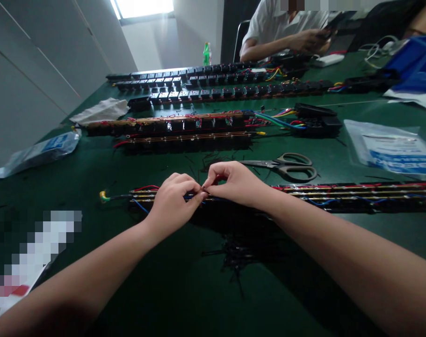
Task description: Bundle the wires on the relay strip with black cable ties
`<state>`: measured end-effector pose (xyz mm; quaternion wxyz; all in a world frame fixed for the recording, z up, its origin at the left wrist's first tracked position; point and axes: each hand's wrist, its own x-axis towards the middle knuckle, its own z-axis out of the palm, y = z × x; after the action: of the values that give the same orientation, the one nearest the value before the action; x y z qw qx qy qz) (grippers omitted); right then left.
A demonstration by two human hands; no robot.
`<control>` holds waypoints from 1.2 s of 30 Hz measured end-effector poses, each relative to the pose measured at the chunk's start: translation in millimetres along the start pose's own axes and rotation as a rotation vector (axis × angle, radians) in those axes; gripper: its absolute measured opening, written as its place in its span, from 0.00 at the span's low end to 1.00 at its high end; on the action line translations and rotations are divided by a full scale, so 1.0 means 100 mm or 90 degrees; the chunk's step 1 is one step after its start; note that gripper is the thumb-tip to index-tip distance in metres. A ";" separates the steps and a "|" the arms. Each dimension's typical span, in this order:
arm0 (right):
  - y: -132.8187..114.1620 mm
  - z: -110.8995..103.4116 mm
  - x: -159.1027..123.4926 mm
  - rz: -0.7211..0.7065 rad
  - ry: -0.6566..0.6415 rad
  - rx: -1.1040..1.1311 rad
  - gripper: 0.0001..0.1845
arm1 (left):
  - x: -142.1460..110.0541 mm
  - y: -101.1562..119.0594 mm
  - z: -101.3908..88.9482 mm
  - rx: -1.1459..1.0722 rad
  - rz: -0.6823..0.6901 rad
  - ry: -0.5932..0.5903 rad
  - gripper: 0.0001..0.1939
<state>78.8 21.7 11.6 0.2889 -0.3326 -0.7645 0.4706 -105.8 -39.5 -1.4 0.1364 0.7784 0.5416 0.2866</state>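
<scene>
My left hand point(176, 199) and my right hand point(232, 182) meet over a long black power strip point(353, 194) with bare brass rails and red and blue wires. Thumb and fingers of each hand are pinched together, the fingertips touching. Something tiny and dark is between them, too small to make out. The hands and right forearm hide part of the strip. Its left end has a short cable with a yellow-green tip point(103, 196). Just beyond my right hand lie scissors point(286, 165) with dark handles. Nearer me is a pile of thin black cable ties point(237, 252).
More black strips point(184, 124) with wires lie across the green table point(156, 299). Plastic bags lie at left point(54, 144) and right point(391, 145). A white cloth point(102, 111), a blue bin point(414, 65) and a green bottle point(206, 54) stand farther off. A person point(286, 32) sits opposite, holding a dark object.
</scene>
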 end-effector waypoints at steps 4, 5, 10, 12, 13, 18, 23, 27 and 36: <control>-0.02 0.00 -0.01 -0.010 0.014 -0.052 0.03 | -0.01 0.01 0.00 0.010 0.004 0.002 0.08; -0.02 0.00 -0.02 -0.011 0.016 -0.057 0.03 | -0.01 0.01 0.01 0.014 0.007 0.006 0.08; -0.04 0.00 -0.02 -0.005 0.015 -0.056 0.04 | -0.02 0.01 0.00 0.027 0.018 0.015 0.09; -0.04 0.00 -0.02 -0.008 0.010 -0.054 0.04 | -0.02 0.02 0.00 0.029 0.015 0.013 0.09; -0.04 0.00 -0.02 -0.012 0.007 -0.054 0.04 | -0.02 0.02 0.00 0.031 0.014 0.012 0.09; -0.03 0.00 -0.02 -0.051 -0.007 -0.051 0.04 | -0.02 0.01 0.00 0.044 0.013 0.021 0.10; -0.02 0.01 -0.02 -0.070 -0.003 -0.042 0.05 | -0.01 0.01 -0.02 0.040 0.015 0.019 0.08; -0.03 0.00 -0.02 -0.067 -0.014 -0.020 0.04 | -0.01 0.02 -0.03 0.031 0.010 0.018 0.08; 0.00 0.01 -0.02 -0.079 -0.033 -0.018 0.04 | -0.01 0.00 -0.02 0.010 0.016 0.034 0.08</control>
<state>79.5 20.3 11.1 0.2930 -0.2761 -0.7975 0.4494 -107.1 -40.5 0.2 0.1123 0.7784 0.5374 0.3045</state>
